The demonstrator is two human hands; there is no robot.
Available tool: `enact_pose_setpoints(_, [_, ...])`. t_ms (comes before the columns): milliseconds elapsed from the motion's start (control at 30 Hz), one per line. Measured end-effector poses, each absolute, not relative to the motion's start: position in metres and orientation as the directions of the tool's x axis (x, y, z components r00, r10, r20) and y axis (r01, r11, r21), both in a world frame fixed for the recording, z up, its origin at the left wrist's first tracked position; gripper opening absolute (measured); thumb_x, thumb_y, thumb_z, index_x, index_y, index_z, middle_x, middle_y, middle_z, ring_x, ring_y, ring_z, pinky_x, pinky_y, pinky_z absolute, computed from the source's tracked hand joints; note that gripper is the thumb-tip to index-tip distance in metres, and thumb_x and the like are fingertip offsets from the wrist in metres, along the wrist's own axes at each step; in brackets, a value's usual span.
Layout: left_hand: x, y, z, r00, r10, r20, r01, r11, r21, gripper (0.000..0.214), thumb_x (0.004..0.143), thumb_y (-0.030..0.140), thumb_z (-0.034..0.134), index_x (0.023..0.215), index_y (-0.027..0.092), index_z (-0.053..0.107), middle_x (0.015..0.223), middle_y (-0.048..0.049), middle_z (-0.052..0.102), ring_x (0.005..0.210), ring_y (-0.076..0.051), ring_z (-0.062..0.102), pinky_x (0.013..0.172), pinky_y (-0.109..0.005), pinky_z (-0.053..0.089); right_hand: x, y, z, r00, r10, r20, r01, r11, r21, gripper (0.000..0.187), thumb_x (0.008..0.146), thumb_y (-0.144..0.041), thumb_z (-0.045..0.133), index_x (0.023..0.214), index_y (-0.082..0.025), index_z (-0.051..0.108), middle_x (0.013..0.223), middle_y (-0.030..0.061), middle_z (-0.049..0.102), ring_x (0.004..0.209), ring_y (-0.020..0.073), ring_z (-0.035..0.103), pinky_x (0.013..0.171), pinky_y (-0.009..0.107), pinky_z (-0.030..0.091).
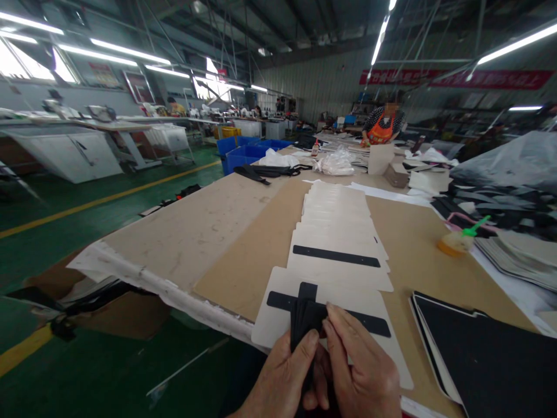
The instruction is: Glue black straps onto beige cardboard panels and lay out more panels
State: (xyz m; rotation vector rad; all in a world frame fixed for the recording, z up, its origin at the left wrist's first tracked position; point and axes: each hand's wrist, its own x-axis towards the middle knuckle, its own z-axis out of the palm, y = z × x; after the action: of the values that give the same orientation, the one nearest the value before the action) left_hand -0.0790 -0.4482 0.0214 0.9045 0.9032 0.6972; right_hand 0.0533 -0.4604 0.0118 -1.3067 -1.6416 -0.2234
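Black strips (303, 316), left hand (285, 368) clasping, right hand (364, 361) pinching

Rectangular blue plastic bins (243, 158) stand near a yellow line (108, 199) painted across the green floor (43, 244). At left sits a boxy white cabinet (65, 157). In the background, a person wearing an orange apron (383, 129) appears before a long red banner (452, 79) with white lettering.

Fluorescent tubes (130, 51) are glowing overhead, windows (21, 60) are glaring white at left, the roof (282, 24) is lying in dimness, and wide-angle distortion is stretching the edges.
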Motion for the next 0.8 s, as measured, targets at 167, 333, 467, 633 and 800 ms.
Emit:
enact_pose_setpoints(167, [-0.08, -0.444, 0.021, 0.437, 0.825, -0.358, -0.177, 0.469, 0.865, 0.055, 0.082, 0.07, 0.051, 0.074, 0.016, 0.056, 0.05, 0.0013, 0.054, 0.044, -0.008, 0.044, 0.044, -0.02, 0.028, 0.047, -0.464, 0.016, 0.173, 0.67, 0.722, 0.736, 0.399, -0.547, 0.016, 0.088, -0.021, 0.06, 0.095, -0.02, 0.074, 0.092, 0.007, 0.076, 0.08, 0.0192, 0.073, 0.076, 0.027, 0.059])
enact_pose_setpoints(333, [-0.092, -0.438, 0.034, 0.532, 0.774, -0.343, -0.159, 0.489, 0.858, 0.055, 0.075, 0.065, 0.064, 0.092, 0.013, 0.065, 0.063, -0.005, 0.066, 0.042, -0.008, 0.05, 0.041, -0.019, 0.03, 0.057, -0.46, 0.028, 0.47, 0.869, 0.158, 0.118, 0.116, -0.986, 0.024, 0.082, -0.043, 0.068, 0.075, -0.02, 0.065, 0.067, 0.0012, 0.066, 0.058, 0.0146, 0.062, 0.05, 0.021, 0.051])
enact_pose_setpoints(467, [-0.099, -0.436, 0.039, 0.493, 0.793, -0.358, -0.192, 0.5, 0.844, 0.061, 0.072, 0.063, 0.069, 0.108, 0.014, 0.063, 0.094, -0.013, 0.071, 0.06, -0.019, 0.067, 0.044, -0.023, 0.044, 0.045, -0.456, 0.025, 0.512, 0.857, -0.058, -0.319, 0.126, -0.939, 0.029, 0.072, -0.044, 0.077, 0.082, -0.021, 0.063, 0.069, -0.0017, 0.061, 0.056, 0.0114, 0.056, 0.052, 0.022, 0.05])
enact_pose_setpoints(633, [-0.104, -0.435, 0.045, 0.415, 0.828, -0.376, -0.025, 0.424, 0.906, 0.057, 0.078, 0.065, 0.06, 0.102, 0.013, 0.065, 0.069, -0.0079, 0.069, 0.056, -0.017, 0.063, 0.052, -0.026, 0.048, 0.017, -0.462, 0.018, 0.087, 0.978, -0.188, -0.595, -0.1, -0.797, 0.028, 0.078, -0.046, 0.071, 0.089, -0.021, 0.065, 0.053, -0.0061, 0.048, 0.043, 0.0093, 0.042, 0.041, 0.023, 0.042])
enact_pose_setpoints(800, [-0.142, -0.434, 0.07, 0.425, 0.865, -0.267, 0.233, 0.181, 0.956, 0.044, 0.076, 0.064, 0.062, 0.076, 0.02, 0.067, 0.067, -0.0035, 0.068, 0.057, -0.016, 0.06, 0.05, -0.023, 0.042, 0.095, -0.458, 0.058, 0.403, 0.915, -0.017, -0.453, 0.183, -0.873, 0.018, 0.078, -0.039, 0.072, 0.079, -0.022, 0.066, 0.077, 0.0033, 0.064, 0.072, 0.0187, 0.064, 0.064, 0.035, 0.056])
